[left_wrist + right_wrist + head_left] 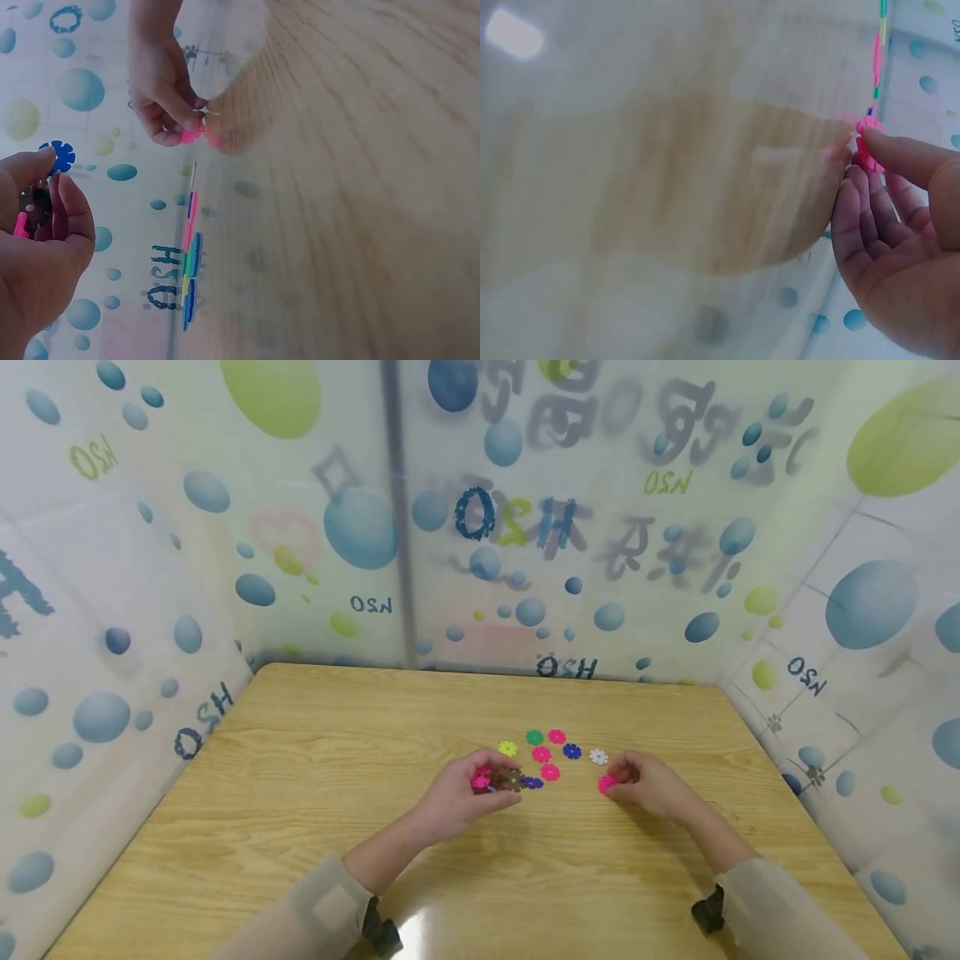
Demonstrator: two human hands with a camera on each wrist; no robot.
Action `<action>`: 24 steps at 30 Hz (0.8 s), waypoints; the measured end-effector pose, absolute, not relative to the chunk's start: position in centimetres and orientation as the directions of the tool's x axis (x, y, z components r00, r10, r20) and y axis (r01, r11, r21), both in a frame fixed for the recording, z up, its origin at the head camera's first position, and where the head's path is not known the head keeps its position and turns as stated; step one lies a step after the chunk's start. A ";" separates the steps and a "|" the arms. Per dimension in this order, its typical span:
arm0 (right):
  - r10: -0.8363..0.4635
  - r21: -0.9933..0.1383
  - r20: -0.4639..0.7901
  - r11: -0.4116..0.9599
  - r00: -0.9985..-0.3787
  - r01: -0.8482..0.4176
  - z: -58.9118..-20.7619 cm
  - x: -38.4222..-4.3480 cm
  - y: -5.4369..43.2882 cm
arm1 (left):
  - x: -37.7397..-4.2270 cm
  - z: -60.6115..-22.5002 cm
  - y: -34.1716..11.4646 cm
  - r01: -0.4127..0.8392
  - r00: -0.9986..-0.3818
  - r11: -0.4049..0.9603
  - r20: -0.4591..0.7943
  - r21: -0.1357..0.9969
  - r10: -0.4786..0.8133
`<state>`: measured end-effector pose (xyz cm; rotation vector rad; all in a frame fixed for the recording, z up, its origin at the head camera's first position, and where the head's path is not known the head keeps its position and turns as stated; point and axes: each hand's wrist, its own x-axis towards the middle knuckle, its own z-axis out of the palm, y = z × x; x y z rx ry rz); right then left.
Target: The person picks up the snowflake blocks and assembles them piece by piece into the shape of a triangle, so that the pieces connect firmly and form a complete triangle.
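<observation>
Assorted discs [513, 780] are gripped by the curled fingers of the left hand [452, 797]. A pink disc [605, 786] is pinched at the tabletop [585, 877] by the right hand [654, 787]; picking or placing is apparently in hand, and a steady pinch is required next. Beyond, loose discs [542, 754] are spread.

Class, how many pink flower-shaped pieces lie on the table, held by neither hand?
3 in the head view: a pink piece right of the green piece, a second just below them, a third lowest. More may be hidden by the left hand.
</observation>
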<state>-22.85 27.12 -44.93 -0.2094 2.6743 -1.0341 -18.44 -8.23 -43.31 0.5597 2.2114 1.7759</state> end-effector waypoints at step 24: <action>-0.305 -0.968 -0.106 0.249 -0.946 0.028 -40.8 -17.8 20.6 | -18.4 -43.4 -8.2 0.133 -0.888 0.167 0.043 0.977 0.458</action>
